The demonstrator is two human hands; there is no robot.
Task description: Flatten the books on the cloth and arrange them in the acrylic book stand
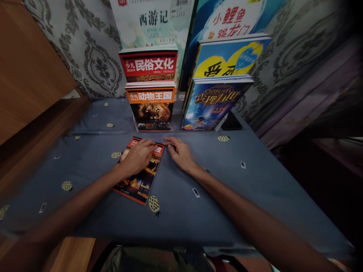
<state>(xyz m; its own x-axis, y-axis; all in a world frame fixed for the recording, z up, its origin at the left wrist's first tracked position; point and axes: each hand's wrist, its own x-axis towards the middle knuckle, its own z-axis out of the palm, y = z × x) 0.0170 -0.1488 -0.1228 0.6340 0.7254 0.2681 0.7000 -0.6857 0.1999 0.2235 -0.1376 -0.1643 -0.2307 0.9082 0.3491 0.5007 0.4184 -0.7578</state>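
Observation:
A thin book (141,181) with an orange title band and dark, fiery pictures on its cover lies flat and slightly turned on the cloth. My left hand (138,155) rests on the upper part of its cover, fingers slightly bent, hiding much of the title. Just past the book's upper right corner, my right hand (180,154) lies on the table with fingers stretched out and nothing in it. Beyond both hands, a lion-cover book (154,109) and a blue comic-style book (215,102) stand upright in a clear rack (177,122).
Behind these stand a red book (150,66), a blue-and-yellow book (227,56), a pale green book (153,22) and a blue fish-title book (229,19). A black flat object (231,121) lies right of the rack. Patterned curtain (99,56) hangs behind the grey-blue tablecloth (93,158).

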